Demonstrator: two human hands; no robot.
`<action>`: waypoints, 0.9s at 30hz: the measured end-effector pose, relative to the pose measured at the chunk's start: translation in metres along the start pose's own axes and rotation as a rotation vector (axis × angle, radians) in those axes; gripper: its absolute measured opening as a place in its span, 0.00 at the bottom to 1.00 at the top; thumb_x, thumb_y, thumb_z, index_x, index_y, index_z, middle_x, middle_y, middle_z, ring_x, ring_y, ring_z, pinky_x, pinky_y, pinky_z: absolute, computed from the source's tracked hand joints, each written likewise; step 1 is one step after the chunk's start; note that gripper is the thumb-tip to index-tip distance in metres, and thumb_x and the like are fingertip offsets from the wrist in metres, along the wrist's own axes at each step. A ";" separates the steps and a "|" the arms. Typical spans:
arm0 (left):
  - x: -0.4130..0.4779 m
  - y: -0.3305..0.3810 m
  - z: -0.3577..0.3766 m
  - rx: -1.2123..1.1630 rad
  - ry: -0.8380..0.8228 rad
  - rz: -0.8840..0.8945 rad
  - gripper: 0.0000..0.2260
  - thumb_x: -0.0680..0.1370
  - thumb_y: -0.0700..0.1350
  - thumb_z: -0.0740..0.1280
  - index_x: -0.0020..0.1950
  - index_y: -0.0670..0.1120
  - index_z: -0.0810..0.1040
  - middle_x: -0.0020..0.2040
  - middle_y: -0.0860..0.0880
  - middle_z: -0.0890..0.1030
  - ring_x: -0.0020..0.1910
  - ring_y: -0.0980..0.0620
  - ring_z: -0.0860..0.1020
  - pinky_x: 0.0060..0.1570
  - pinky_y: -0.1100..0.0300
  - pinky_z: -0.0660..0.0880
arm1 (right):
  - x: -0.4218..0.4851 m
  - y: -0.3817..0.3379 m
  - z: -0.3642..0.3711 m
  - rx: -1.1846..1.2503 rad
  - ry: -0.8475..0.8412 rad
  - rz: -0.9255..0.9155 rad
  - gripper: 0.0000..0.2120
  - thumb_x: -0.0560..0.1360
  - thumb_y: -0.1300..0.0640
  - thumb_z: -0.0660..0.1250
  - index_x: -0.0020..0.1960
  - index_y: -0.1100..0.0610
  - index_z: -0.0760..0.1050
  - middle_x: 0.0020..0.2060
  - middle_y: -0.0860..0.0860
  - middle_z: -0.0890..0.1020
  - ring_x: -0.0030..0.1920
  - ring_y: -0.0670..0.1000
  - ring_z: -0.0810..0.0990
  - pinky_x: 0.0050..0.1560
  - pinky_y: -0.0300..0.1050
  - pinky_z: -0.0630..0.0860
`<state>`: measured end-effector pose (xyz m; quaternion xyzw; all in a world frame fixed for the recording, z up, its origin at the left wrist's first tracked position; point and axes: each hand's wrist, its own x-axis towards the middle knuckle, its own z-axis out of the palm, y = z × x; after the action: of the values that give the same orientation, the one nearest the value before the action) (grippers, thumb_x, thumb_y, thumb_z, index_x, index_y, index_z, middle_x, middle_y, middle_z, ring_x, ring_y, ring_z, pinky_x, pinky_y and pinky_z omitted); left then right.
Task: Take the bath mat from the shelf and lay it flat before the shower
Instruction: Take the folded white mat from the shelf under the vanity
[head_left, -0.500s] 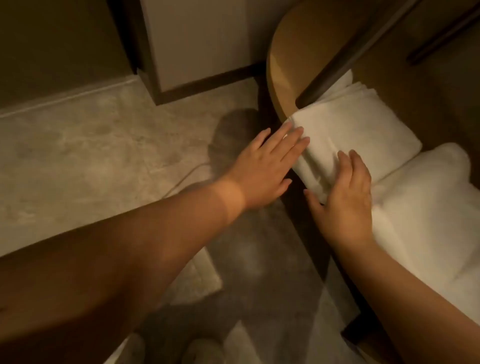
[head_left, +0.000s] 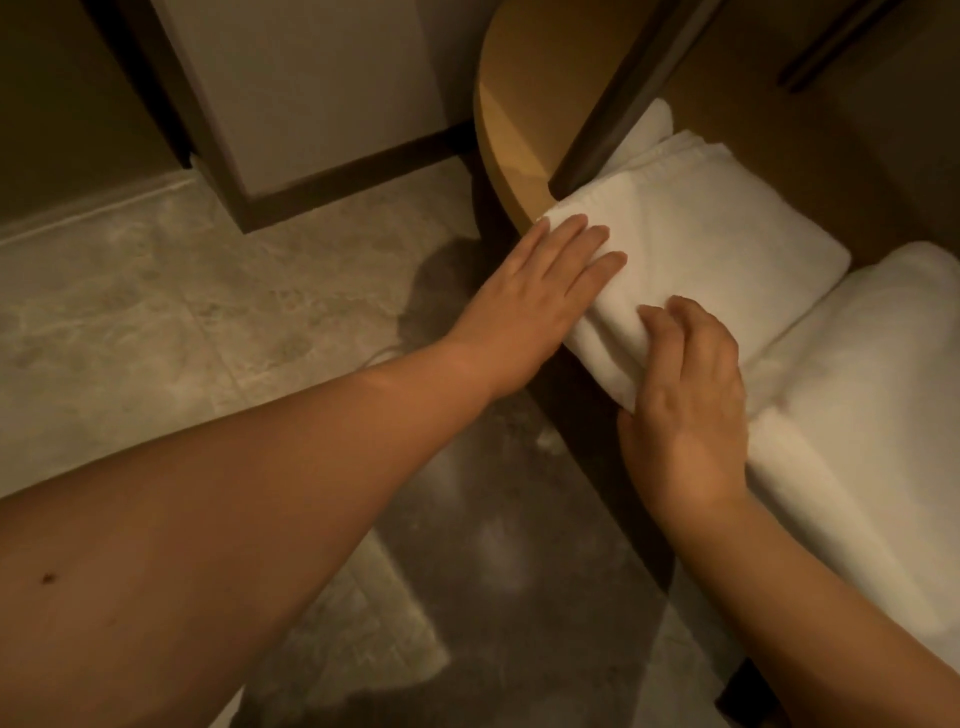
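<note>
Through the head camera I look down on a pale, marbled stone floor (head_left: 156, 291) that fills the left half of my view. A light panel (head_left: 311, 88) in a dark frame stands on it at the top. On the right is the wooden shelf (head_left: 506, 135), with its rounded front edge curving toward me and a dark upright post (head_left: 613, 104) rising from it.

A bulky folded white cloth (head_left: 857, 415) lies on the right part of the shelf, running down toward the lower right corner. Just beside it and touching it is the bath mat (head_left: 727, 249), folded into a thick white pad on the shelf. Its near corner juts out past the shelf's front edge, and its far end is tucked behind the post.

The left hand (head_left: 535, 301) comes in across the floor on a long bare forearm. Its fingers are straight and close together, lying flat on the left end of the mat, with nothing gripped. The right hand (head_left: 685, 395) is on the mat's overhanging front edge. Its fingers are curled over the top of the fold, and the thumb reaches under the lower side, so it holds the mat in a grip. The two hands are near each other on the same end of the mat but do not touch.
</note>
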<state>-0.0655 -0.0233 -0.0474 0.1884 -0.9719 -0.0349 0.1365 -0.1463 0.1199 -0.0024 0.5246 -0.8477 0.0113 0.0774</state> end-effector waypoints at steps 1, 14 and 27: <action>0.002 0.001 0.001 0.004 0.004 -0.006 0.33 0.75 0.41 0.64 0.75 0.44 0.52 0.75 0.40 0.56 0.75 0.41 0.51 0.73 0.47 0.46 | 0.000 0.000 0.001 0.002 0.010 0.007 0.31 0.68 0.67 0.69 0.68 0.63 0.63 0.66 0.64 0.67 0.66 0.63 0.65 0.66 0.58 0.66; -0.008 -0.015 -0.063 -0.075 0.008 0.041 0.16 0.76 0.37 0.59 0.64 0.42 0.70 0.62 0.41 0.73 0.62 0.42 0.70 0.69 0.48 0.58 | 0.009 -0.015 -0.062 0.160 -0.033 -0.019 0.27 0.64 0.65 0.71 0.62 0.61 0.67 0.55 0.60 0.73 0.53 0.60 0.69 0.53 0.53 0.69; -0.108 -0.050 -0.322 -0.115 -0.157 -0.101 0.19 0.73 0.42 0.65 0.62 0.37 0.72 0.57 0.37 0.77 0.57 0.39 0.74 0.65 0.48 0.62 | -0.005 -0.112 -0.262 0.466 -0.162 -0.193 0.25 0.67 0.58 0.74 0.62 0.58 0.71 0.57 0.58 0.76 0.55 0.55 0.73 0.54 0.44 0.68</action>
<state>0.1383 -0.0339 0.2281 0.2258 -0.9653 -0.1121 0.0687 -0.0128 0.0997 0.2489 0.6058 -0.7718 0.1570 -0.1129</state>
